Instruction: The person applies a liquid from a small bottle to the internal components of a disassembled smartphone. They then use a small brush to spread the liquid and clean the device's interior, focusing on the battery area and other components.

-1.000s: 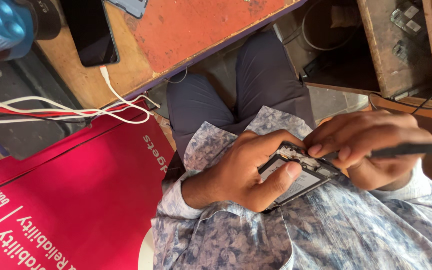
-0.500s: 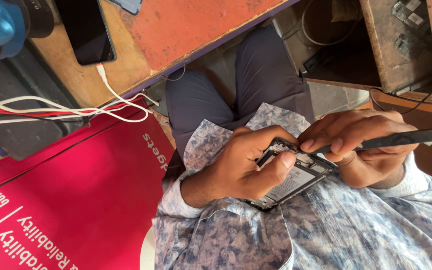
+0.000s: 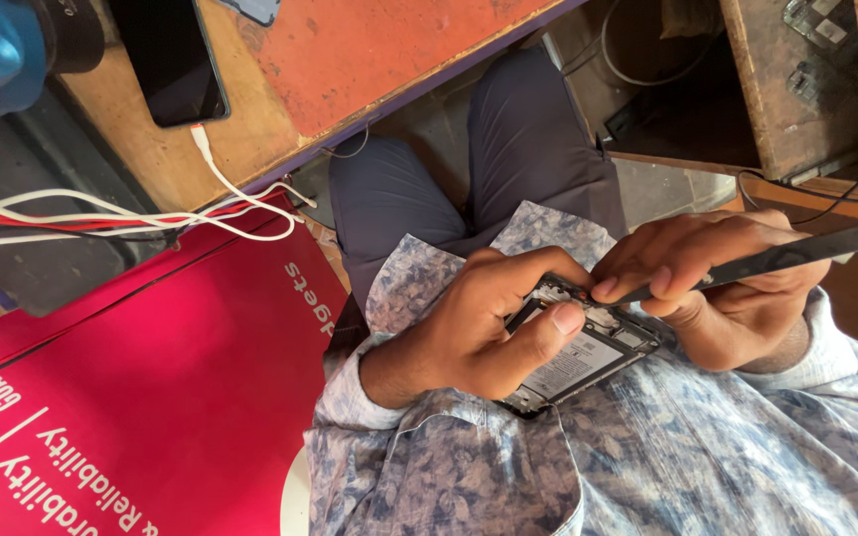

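My left hand (image 3: pixel 479 333) grips an opened phone (image 3: pixel 588 362) with its back cover off, thumb pressed on the exposed battery. The phone rests over my lap, against my blue patterned shirt (image 3: pixel 647 467). My right hand (image 3: pixel 722 288) pinches a thin dark tool (image 3: pixel 806 253) that runs off to the right edge. The tool's tip touches the upper end of the phone's inside, just beside my left thumb. My fingers hide part of the phone's top edge.
A wooden bench (image 3: pixel 350 60) with an orange top crosses the upper left, carrying a black phone (image 3: pixel 173 60) plugged into a white cable (image 3: pixel 240 194). White and red cables lie over a dark box (image 3: pixel 62 268). A red printed board (image 3: pixel 141 397) fills the lower left. Wooden shelving (image 3: pixel 796 89) stands at the upper right.
My right hand has lifted slightly and the tool now tilts more upward to the right, its tip staying at the phone's upper end. My left hand keeps the same grip.
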